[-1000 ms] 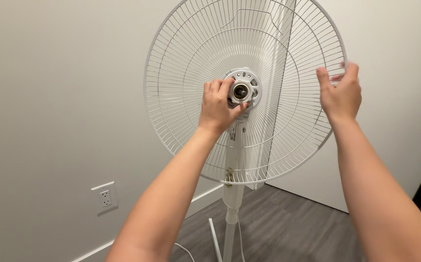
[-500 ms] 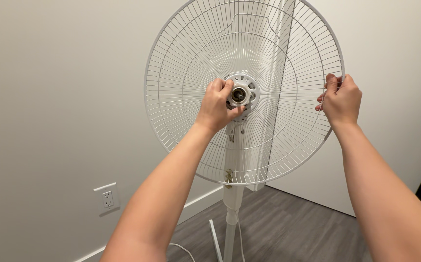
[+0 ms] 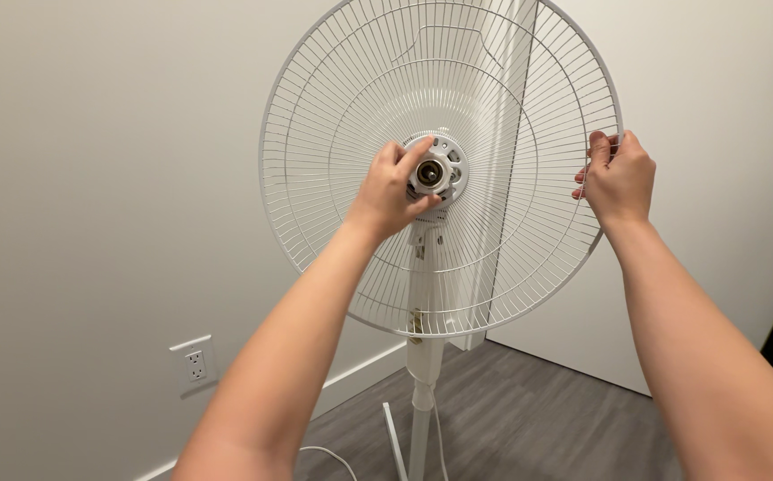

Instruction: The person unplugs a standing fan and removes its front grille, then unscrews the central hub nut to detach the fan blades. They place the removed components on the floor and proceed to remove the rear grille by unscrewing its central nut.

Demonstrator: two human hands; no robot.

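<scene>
**A:** So where are the hands right now?

**B:** Left hand [image 3: 392,191] is pinched around the plastic nut [image 3: 431,171] at the hub, dead centre of the white rear fan guard [image 3: 333,160]. Fingers [image 3: 404,158] curl over the top of the nut and the thumb sits under it. Right hand [image 3: 616,178] is clenched on the guard's right edge, gripping the outer wire rim.

**A:** Any tips for doing that bit properly?

**B:** I'd say keep the rim hand firm so the guard can't spin while the other hand turns the nut. Keep the guard flat against the motor housing too, or the thread will probably bind. Finger-tight looks like plenty for plastic.

**A:** And the guard itself, where's it sitting?

**B:** Upright on top of the white stand pole [image 3: 422,392], facing the camera, in the corner of the room. Grey floor [image 3: 529,410] below, wall outlet [image 3: 195,363] low on the left wall.

**A:** Anything in the guard? Blade?

**B:** Nope, no blade showing in the dish of the guard, just the bare motor shaft [image 3: 429,173] poking through the middle. No other containers around.
</scene>
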